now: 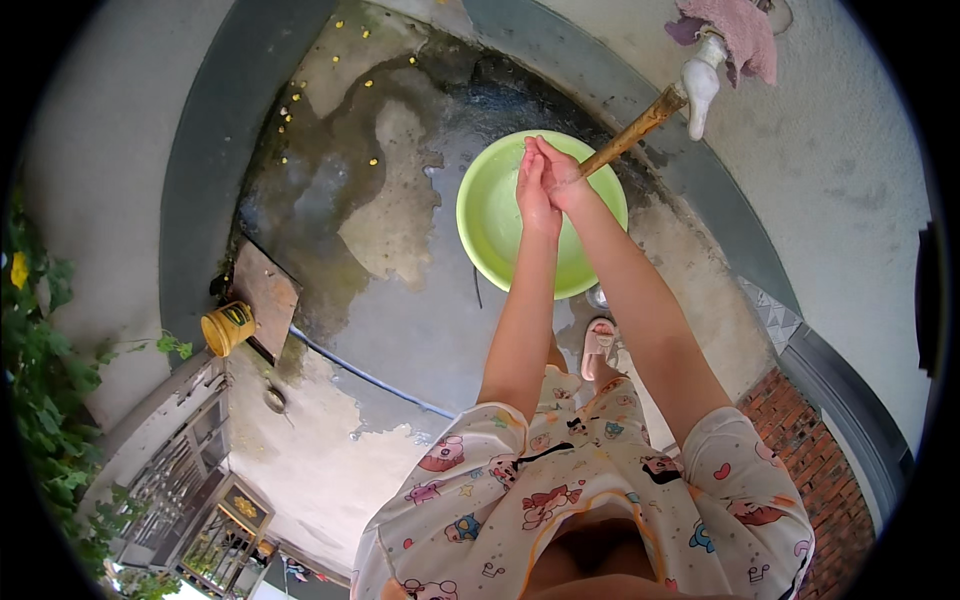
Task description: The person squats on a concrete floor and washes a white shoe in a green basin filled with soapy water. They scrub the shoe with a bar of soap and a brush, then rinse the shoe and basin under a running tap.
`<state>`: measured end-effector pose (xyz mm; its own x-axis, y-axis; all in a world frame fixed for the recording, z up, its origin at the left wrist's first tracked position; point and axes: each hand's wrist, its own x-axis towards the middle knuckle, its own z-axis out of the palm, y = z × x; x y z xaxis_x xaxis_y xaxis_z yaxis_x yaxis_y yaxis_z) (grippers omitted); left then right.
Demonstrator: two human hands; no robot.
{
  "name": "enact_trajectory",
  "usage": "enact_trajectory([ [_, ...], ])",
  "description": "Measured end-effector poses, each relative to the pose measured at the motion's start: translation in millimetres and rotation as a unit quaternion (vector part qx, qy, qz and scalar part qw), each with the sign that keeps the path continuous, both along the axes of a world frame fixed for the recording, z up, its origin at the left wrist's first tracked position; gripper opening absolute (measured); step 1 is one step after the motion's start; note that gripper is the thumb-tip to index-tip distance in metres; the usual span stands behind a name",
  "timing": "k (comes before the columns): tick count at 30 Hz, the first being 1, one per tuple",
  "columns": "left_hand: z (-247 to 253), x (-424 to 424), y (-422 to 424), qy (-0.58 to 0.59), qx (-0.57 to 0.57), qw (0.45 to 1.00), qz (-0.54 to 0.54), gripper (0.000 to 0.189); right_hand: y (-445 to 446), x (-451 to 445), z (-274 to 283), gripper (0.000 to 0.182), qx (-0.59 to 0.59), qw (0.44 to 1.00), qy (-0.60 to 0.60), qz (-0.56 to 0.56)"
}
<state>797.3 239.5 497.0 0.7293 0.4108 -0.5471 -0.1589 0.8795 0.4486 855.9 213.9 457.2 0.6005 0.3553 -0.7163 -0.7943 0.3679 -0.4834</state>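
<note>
My left hand and my right hand meet in a cupped pose over a lime-green plastic basin. Their skin looks wet, and no solid object shows in either. A brown tube slants down from a white tap on the wall, and its lower end reaches my right hand near the wrist. The basin stands on the wet concrete floor, and what lies beneath my hands and forearms in it is hidden.
A pink cloth drapes over the tap's pipe. At left, a yellow bucket sits by a flat board. A blue hose crosses the floor. My sandalled foot is close to the basin, near a shiny round object.
</note>
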Motion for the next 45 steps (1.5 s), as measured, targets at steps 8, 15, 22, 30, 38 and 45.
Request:
enact_trajectory([
  [8, 33.2, -5.4, -21.8, 0.15, 0.022, 0.98, -0.128, 0.036, 10.8, 14.2, -27.3, 0.029, -0.44, 0.687, -0.481, 0.321],
  [15, -65.4, 53.2, 22.0, 0.218, 0.199, 0.953, -0.066, 0.021, 3.9, -49.3, 36.4, 0.03, -0.063, 0.99, 0.016, -0.125],
  [22, -6.2, 19.3, -14.3, 0.107, 0.585, 0.752, -0.282, 0.014, -39.3, 5.8, 8.4, 0.033, 0.085, 0.983, 0.073, -0.146],
  [30, 29.3, -32.4, 18.0, 0.331, 0.438, 0.819, -0.167, 0.034, -4.3, -17.9, 2.3, 0.04, 0.22, 0.964, 0.13, -0.066],
  [38, 22.4, -59.1, 42.6, 0.073, 0.056, 0.992, -0.083, 0.044, 14.0, -25.0, 33.3, 0.035, 0.042, 0.992, 0.08, -0.088],
  [45, 25.3, -41.7, 32.4, 0.158, 0.179, 0.966, -0.096, 0.029, 2.4, -30.4, 50.1, 0.025, 0.13, 0.988, 0.057, -0.055],
])
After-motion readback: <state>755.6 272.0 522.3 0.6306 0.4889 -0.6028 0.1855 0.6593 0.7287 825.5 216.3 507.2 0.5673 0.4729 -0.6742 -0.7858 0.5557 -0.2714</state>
